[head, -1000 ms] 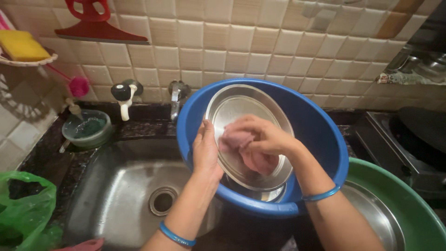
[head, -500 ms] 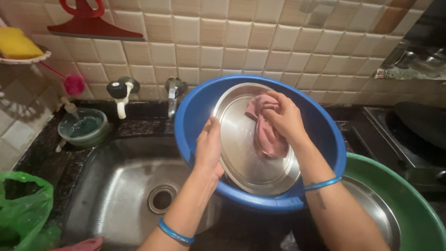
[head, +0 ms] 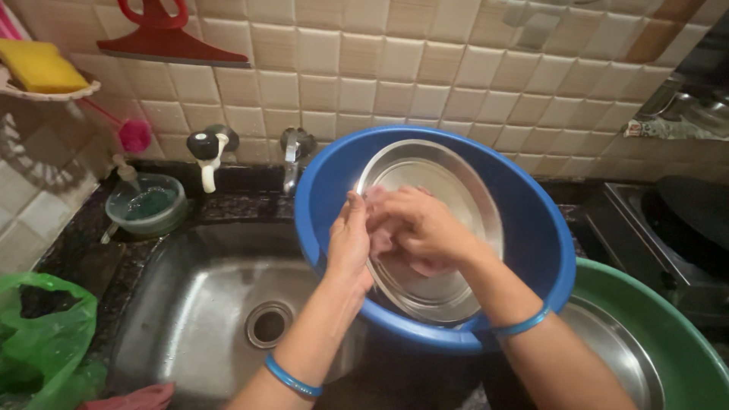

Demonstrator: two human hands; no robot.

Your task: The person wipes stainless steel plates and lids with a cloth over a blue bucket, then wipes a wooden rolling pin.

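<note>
A dark speckled stone counter (head: pixel 72 254) runs along the tiled wall, and a steel sink (head: pixel 190 319) is set down into it, its drain (head: pixel 267 324) showing in the bottom. A small green bowl (head: pixel 146 203) sits on the counter at the sink's back left corner, and a green plastic bag (head: pixel 42 334) lies on the near left part. To the right, a big green tub (head: pixel 668 342) stands beside the sink, and a blue tub (head: pixel 547 243) leans tilted over the sink's right edge.
</note>
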